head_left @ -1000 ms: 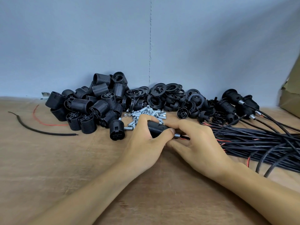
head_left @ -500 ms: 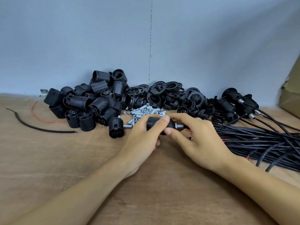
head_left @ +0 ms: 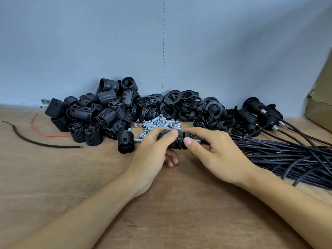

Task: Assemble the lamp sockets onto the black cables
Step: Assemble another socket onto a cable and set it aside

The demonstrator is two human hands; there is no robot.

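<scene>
Both hands hold one black ribbed lamp socket (head_left: 177,143) just above the wooden table. My left hand (head_left: 154,150) grips its left end, thumb on top. My right hand (head_left: 215,151) pinches the right end with thumb and forefinger, where a short metal threaded tube (head_left: 196,140) sticks out. A bundle of black cables (head_left: 287,155) lies to the right, and its link to the held socket is hidden by my right hand. A pile of loose socket bodies (head_left: 100,115) sits at the back left.
Black rings and caps (head_left: 179,103) are heaped at the back centre, with small metal tubes and nuts (head_left: 159,124) in front. Finished sockets on cables (head_left: 260,114) lie at the back right. A stray black wire (head_left: 36,142) and red wire (head_left: 45,134) lie left. A cardboard box (head_left: 319,105) stands far right.
The socket has come up off the table and nearer to me. My left hand has shifted its grip further left, so more of the ribbed body shows between the hands.
</scene>
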